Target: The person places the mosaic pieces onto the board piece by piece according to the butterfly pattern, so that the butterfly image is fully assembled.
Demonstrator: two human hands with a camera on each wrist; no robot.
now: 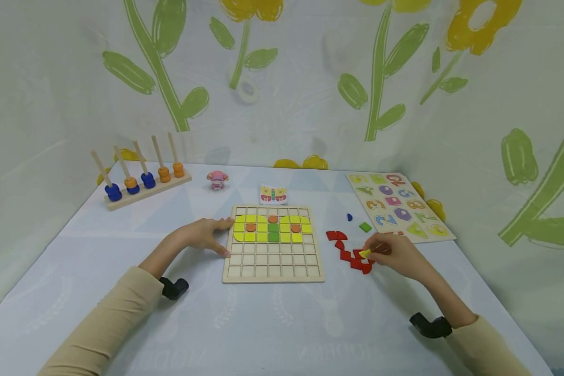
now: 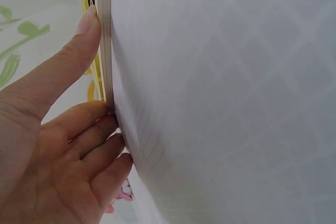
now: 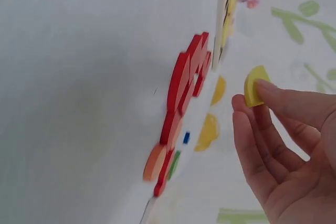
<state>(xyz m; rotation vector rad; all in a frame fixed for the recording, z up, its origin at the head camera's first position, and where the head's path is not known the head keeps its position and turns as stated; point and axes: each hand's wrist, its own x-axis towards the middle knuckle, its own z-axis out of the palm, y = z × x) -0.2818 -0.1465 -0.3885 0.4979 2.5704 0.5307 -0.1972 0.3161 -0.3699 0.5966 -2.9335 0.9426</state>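
Note:
A wooden grid board (image 1: 273,271) lies on the table, its upper rows filled with yellow, orange and green tiles (image 1: 273,232). My left hand (image 1: 201,235) rests at the board's left side, thumb and fingertips spread along the edge. In the left wrist view the thumb (image 2: 89,22) touches the board's rim and the other fingers reach its far end. My right hand (image 1: 400,254) pinches a yellow quarter-round piece (image 3: 254,85) between thumb and fingers, above the red pieces (image 1: 345,255). An orange piece (image 3: 153,163) among the reds shows only in the right wrist view.
A pattern card (image 1: 273,195) stands behind the board, with a pink figurine (image 1: 218,180) to its left. The bead-peg stand (image 1: 148,188) is at the back left. A number puzzle board (image 1: 399,206) lies back right, near a green tile (image 1: 365,227) and a blue piece (image 1: 350,217).

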